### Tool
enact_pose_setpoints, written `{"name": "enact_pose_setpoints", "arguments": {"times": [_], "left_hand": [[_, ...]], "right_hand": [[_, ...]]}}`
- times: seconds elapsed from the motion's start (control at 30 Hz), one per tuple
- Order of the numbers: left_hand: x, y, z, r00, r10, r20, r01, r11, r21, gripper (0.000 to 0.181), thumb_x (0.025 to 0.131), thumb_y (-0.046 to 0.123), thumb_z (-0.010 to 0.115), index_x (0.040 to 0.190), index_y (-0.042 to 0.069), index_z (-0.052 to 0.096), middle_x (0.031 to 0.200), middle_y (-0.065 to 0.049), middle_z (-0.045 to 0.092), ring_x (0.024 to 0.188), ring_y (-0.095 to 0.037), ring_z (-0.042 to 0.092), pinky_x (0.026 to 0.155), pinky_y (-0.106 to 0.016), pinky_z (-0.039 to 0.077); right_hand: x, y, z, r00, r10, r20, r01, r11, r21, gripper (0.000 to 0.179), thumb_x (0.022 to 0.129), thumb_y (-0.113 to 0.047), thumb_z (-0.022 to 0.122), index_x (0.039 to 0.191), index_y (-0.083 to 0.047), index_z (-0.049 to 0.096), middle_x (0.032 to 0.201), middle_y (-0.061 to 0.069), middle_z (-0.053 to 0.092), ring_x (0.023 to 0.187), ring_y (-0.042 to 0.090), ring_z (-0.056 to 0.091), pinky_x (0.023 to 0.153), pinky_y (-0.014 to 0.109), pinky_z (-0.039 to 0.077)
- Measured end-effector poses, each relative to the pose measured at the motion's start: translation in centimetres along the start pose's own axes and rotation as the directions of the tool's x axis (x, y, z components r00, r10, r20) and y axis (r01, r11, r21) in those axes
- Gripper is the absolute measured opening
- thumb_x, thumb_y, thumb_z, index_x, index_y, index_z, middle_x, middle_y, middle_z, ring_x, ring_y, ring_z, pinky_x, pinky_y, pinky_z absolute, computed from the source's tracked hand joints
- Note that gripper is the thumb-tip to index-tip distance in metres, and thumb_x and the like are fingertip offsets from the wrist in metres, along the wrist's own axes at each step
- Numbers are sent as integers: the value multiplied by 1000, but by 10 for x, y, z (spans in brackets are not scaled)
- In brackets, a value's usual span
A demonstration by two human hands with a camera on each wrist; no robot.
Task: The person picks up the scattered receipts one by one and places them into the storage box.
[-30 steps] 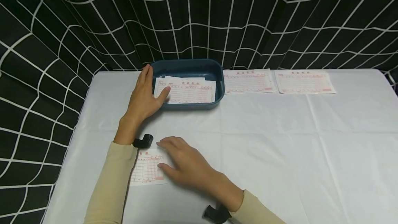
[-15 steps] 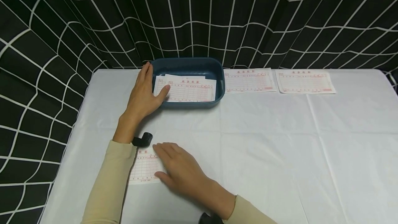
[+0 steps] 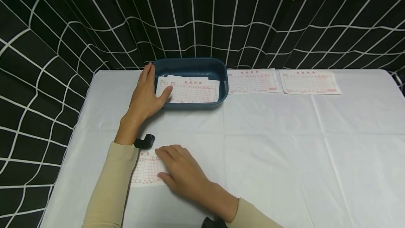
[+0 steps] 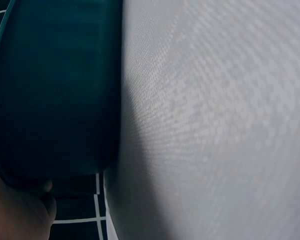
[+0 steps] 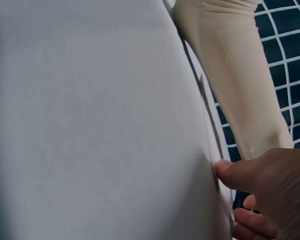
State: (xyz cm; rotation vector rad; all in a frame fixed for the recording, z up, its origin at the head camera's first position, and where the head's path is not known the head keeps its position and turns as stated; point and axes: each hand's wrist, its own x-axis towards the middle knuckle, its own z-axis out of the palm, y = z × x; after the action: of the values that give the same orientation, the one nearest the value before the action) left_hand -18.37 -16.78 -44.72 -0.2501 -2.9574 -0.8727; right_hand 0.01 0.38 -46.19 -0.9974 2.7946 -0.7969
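A dark blue plastic basin (image 3: pixel 196 106) stands at the back of the table with several red-printed receipt slips (image 3: pixel 190 91) lying in it. My left hand (image 3: pixel 142 97) holds the basin's left end, its thumb over the front rim and its fingers along the left side. In the left wrist view the basin wall (image 4: pixel 55 90) fills the left part, with part of the hand (image 4: pixel 20 210) below it. Nearer me lies another receipt slip (image 3: pixel 146 171), partly under the left sleeve. My right hand (image 3: pixel 183 171) touches its right side with loosely bent fingers; the right wrist view shows the thumb (image 5: pixel 237 172) at the paper's edge.
Two more receipt piles or slips lie along the back edge right of the basin: the nearer slip (image 3: pixel 254 81) and the farther slip (image 3: pixel 310 82). A white cloth (image 3: pixel 269 157) covers the table. A black curtain with white grid lines (image 3: pixel 237 17) hangs behind and at left.
My right hand has moved slightly left and toward me, down onto the right side of the near receipt slip, and then stays there. The left hand keeps its place on the basin.
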Motion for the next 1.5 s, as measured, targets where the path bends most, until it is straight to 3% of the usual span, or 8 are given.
{"name": "enact_pose_setpoints", "arguments": {"times": [0.37,0.67,0.83,0.97,1.07,1.2,1.33,1.5], "left_hand": [[2,1,-1,1000,8,2,-8,1000,3,98,99,53,62,168,0,17,179,-14,13,168,-32,12,135,-55,21],[2,2,0,1000,-3,10,3,1000,4,98,99,54,62,169,1,17,180,-14,12,168,-33,12,135,-55,20],[2,2,0,1000,-6,13,6,1000,9,98,99,54,61,169,1,17,180,-14,12,168,-33,12,135,-56,20],[1,2,0,1000,-2,11,2,1000,7,98,99,54,61,169,1,17,180,-14,12,168,-33,12,135,-56,20],[1,1,0,1000,2,7,-2,1000,4,98,99,53,62,169,1,17,179,-15,13,168,-33,12,135,-55,20],[0,0,-1,1000,-6,2,6,1000,1,97,99,52,62,168,0,17,179,-15,13,168,-32,12,135,-54,20],[0,-1,-1,1000,-9,2,9,1000,-6,98,99,52,62,169,1,17,180,-14,12,168,-32,12,134,-55,21],[1,0,2,1000,-3,9,4,1000,-10,98,100,53,61,169,1,15,180,-14,11,168,-33,13,134,-56,21]], "right_hand": [[12,0,-5,999,52,2,-52,997,61,48,91,-17,82,136,-6,68,122,9,70,113,26,63,103,40,52],[15,-1,-4,993,97,70,-105,987,122,29,93,-12,76,122,-7,75,105,4,74,93,15,65,86,30,55],[15,0,-5,986,140,86,-157,960,231,25,90,-6,78,115,-9,76,93,0,69,76,4,55,69,18,47],[14,0,-7,982,162,92,-183,939,291,21,88,-4,79,108,-9,74,85,-3,65,71,0,52,65,15,44],[14,2,-7,985,161,61,-172,930,325,14,87,-5,80,94,-10,70,77,-4,63,67,0,49,61,15,41],[13,7,-7,989,149,10,-141,911,389,24,90,-6,78,77,-11,58,64,-7,51,60,-2,39,57,14,31],[10,11,-9,987,160,-20,-134,883,450,14,94,-6,74,82,-10,68,64,-9,52,60,-3,40,58,13,32],[4,19,-14,980,199,-21,-165,862,479,5,92,-2,75,93,-7,77,77,-2,71,68,0,51,65,16,46]]}}
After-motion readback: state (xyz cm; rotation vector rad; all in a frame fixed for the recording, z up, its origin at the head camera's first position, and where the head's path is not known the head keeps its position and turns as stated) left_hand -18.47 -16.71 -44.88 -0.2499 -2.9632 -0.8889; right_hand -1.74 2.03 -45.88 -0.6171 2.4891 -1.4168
